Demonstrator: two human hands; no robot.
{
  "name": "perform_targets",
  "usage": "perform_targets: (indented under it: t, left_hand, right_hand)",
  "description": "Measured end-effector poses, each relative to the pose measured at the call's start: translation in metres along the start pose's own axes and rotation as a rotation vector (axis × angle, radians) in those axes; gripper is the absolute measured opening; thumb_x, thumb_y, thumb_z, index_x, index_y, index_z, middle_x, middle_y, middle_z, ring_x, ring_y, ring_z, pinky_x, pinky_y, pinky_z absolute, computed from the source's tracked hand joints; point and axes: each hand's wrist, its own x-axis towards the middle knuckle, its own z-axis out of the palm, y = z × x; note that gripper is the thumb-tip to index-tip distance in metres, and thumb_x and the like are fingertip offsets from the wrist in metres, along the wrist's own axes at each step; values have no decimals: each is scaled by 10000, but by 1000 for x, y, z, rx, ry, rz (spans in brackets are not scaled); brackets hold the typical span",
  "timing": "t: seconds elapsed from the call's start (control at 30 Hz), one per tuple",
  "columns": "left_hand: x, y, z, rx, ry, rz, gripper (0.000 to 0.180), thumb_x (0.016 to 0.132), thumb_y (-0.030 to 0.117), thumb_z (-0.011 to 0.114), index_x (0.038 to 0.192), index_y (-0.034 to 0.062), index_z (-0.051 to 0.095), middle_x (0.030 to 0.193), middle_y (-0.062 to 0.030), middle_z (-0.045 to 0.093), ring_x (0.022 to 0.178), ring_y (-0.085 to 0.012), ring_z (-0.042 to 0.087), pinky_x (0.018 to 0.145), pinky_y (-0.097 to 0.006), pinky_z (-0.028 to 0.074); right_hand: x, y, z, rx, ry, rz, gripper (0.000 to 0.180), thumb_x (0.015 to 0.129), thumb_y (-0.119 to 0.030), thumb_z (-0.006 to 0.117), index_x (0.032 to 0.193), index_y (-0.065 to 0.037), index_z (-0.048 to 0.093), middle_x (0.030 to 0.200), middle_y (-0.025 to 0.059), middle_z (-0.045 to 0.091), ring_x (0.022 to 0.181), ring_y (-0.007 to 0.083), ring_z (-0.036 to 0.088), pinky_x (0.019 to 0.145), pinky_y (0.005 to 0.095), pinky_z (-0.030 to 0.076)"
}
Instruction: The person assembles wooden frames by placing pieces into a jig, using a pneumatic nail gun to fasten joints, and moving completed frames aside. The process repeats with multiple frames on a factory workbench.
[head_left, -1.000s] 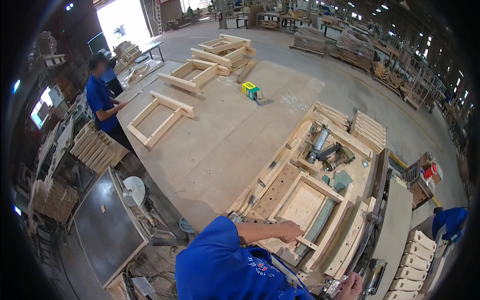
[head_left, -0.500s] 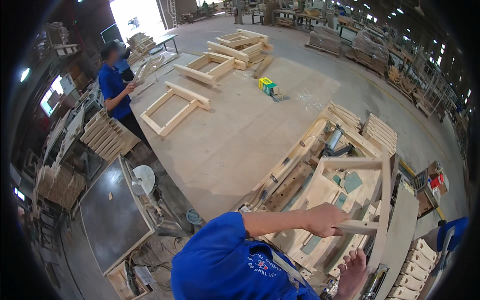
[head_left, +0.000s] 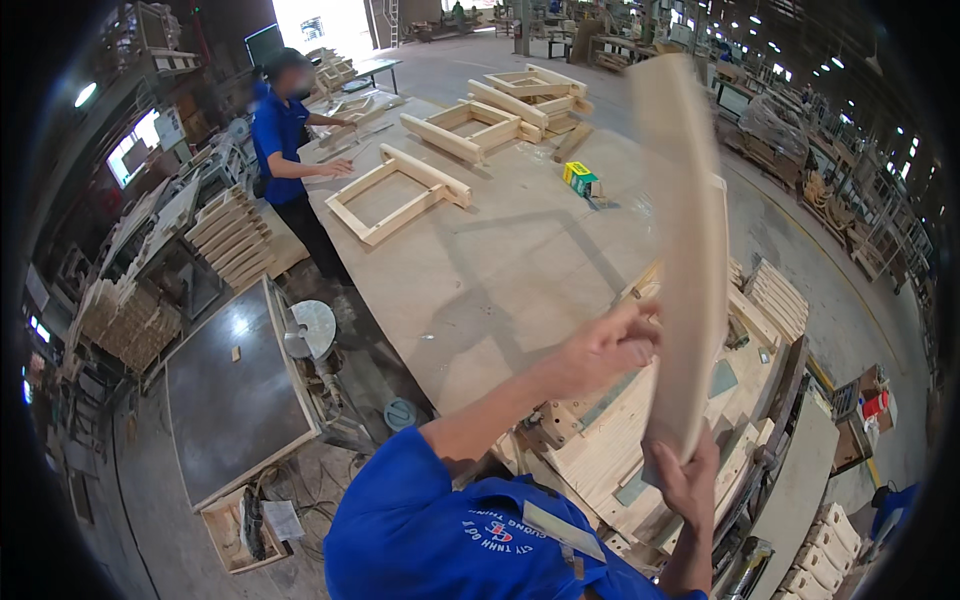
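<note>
A light wooden frame (head_left: pixel 688 250) stands almost upright in front of me, blurred by motion. My left hand (head_left: pixel 612 345) grips its left edge at about mid height. My right hand (head_left: pixel 688 478) holds its lower end. Both arms reach out from my blue shirt at the bottom of the view. Under the frame lies a wooden assembly jig (head_left: pixel 600 455) with clamps and blocks.
A big plywood table (head_left: pixel 500 270) carries several open wooden frames (head_left: pixel 400 190) and a green and yellow box (head_left: pixel 580 178). A co-worker in blue (head_left: pixel 280 140) stands at its far left. Stacked wooden parts (head_left: pixel 235 235) and a dark metal table (head_left: pixel 235 390) are at left, more stacks (head_left: pixel 775 295) at right.
The frame lay flat in the jig a second ago. I have lifted it with both hands and swung it up to near vertical.
</note>
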Motion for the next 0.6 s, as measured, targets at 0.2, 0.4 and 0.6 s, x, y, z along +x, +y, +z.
perform_targets:
  t: [0.2,0.4,0.6]
  left_hand:
    - [-36,-54,-51,-106,879,113,452,970,101,758,1343,-8,527,1178,-136,647,980,-182,699,843,-354,628]
    - [-96,-86,-150,-311,1209,45,452,863,5,746,1191,56,440,918,-80,594,694,-169,600,578,-357,578]
    - [-143,-76,-235,-322,1303,31,273,868,36,724,1056,37,525,789,-86,582,607,-191,593,524,-364,546]
  right_hand:
    - [40,-32,103,-519,-201,-127,355,930,-191,789,1200,-24,630,1050,233,680,867,449,704,734,525,576]
    - [65,-33,195,-542,-495,-98,418,933,-242,765,1261,-61,580,1080,233,660,936,470,690,778,555,567]
    - [66,-49,245,-400,-593,-147,558,981,-248,723,1457,-55,503,1266,231,645,1088,452,687,890,521,581]
